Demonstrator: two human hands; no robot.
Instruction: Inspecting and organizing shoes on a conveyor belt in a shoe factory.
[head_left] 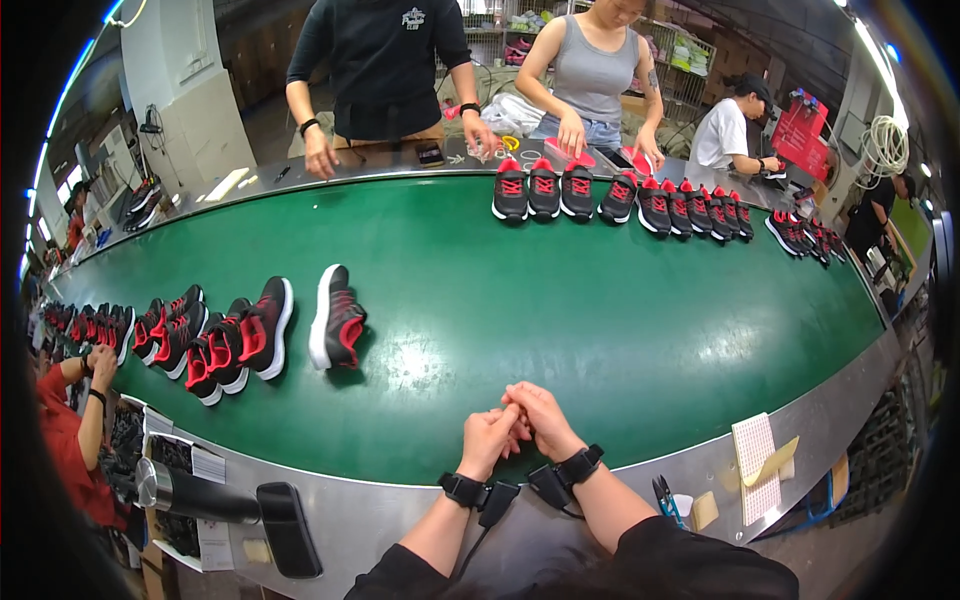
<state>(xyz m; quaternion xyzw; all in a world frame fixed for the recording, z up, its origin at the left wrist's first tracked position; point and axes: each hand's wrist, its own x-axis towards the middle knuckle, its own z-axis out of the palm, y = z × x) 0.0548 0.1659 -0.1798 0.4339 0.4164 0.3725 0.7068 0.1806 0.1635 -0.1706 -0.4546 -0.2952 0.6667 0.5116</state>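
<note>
Over the near edge of the green conveyor belt (620, 330), my left hand (490, 438) and my right hand (543, 418) meet, fingertips against each other. The fingers of both are curled and pressed together; whatever may be between them is hidden. Black straps with small dark boxes circle both wrists. Nearest to my hands, on their left, a single black sneaker (338, 320) with red lining and white sole lies on its side. Farther left lies a group of similar sneakers (265, 328).
Along the far edge stands a row of black-and-red sneakers (576, 192), before two people working there. A black tumbler (195, 492) and a phone (288, 530) lie on the metal ledge at left. Thread snips (667, 500) and a sticker sheet (757, 465) are at right.
</note>
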